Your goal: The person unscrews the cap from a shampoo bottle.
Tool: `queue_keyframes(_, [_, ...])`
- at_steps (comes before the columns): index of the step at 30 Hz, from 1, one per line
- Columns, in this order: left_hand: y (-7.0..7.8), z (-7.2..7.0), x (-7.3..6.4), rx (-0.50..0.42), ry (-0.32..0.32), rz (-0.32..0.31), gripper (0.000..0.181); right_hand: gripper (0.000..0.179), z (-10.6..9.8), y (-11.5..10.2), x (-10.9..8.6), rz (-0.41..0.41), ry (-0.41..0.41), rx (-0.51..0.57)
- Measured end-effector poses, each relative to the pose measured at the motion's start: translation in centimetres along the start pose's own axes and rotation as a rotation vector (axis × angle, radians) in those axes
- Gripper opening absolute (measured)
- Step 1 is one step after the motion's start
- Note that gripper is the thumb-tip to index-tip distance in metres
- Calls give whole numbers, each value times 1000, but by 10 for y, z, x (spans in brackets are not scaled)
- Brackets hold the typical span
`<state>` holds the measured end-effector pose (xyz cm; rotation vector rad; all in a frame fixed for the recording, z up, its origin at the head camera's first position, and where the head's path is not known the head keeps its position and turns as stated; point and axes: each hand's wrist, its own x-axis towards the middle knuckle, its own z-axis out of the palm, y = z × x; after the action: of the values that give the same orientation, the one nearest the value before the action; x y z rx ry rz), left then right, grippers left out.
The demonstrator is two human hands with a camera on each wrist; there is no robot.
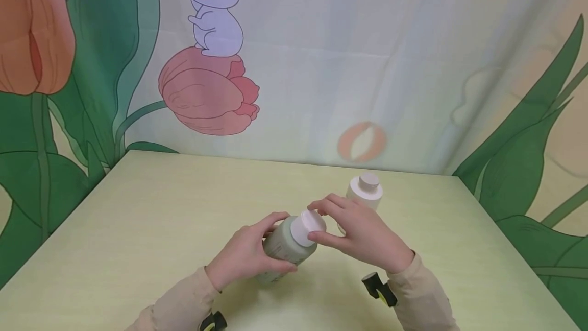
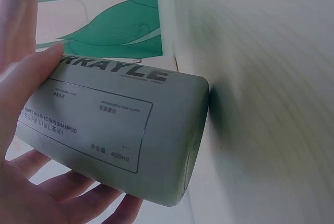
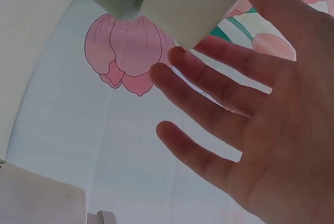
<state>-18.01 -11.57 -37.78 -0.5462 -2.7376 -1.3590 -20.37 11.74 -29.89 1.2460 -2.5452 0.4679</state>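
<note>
Printed cloth (image 1: 312, 91) hung behind a pale yellow-green table (image 1: 138, 218), showing an orange tulip (image 1: 32, 29) at far left, then a white rabbit (image 1: 218, 27) on a pink tulip (image 1: 202, 91). Near the middle, the left hand (image 1: 245, 252) was wrapped around a green shampoo bottle (image 1: 285, 244), thumb on one side and fingers on the other. That bottle leaned over the table, its white cap (image 1: 305, 226) up and to the right; whether its base touched down could not be told. Next, the right hand (image 1: 365, 231) pinched the cap between thumb and forefinger, its other fingers extended. Just beyond it stood a white bottle (image 1: 364, 197), partly hidden. Green leaves (image 1: 523, 142) covered the cloth farther right.
</note>
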Motion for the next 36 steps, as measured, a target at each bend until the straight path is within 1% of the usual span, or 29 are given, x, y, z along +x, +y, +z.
queue_keyframes(2, [-1,0,0,-6,0,1,81,40,0,1,0,-41,2,1])
queue_keyframes(5, [-1,0,0,-12,4,2,81,46,-1,2,-1,-73,-12,39])
queue_keyframes(7, [-1,-1,0,-17,6,1,81,51,-2,2,-1,-62,-23,69])
queue_keyframes(9, [-1,-1,0,-14,8,2,81,56,-3,1,-1,-28,-31,84])
queue_keyframes(12, [-1,-1,0,-9,8,5,81,56,-3,0,-1,13,-27,82])
queue_keyframes(13, [-1,-1,0,-7,9,6,81,54,-3,0,-1,12,-22,80])
queue_keyframes(16, [-1,-1,1,-7,7,8,81,47,-1,0,1,-17,-7,72])
queue_keyframes(19, [-2,-1,1,-12,1,6,80,41,1,3,2,-83,5,83])
queue_keyframes(22, [-2,-1,0,-13,-6,0,80,44,0,5,1,-125,-11,107])
queue_keyframes(24, [-2,-1,0,-9,-6,0,80,49,-1,5,0,-112,-29,122])
queue_keyframes(27, [-2,-1,0,-6,-6,-2,80,54,-2,4,0,-46,-46,121])
queue_keyframes(30, [-2,-1,0,-9,-6,-7,80,51,-1,3,1,-2,-44,112])
queue_keyframes(33, [-1,-1,0,-17,-9,-11,80,43,0,4,2,-19,-32,115])
queue_keyframes(36, [0,-1,0,-17,-11,-14,80,39,-1,5,2,-77,-35,130])
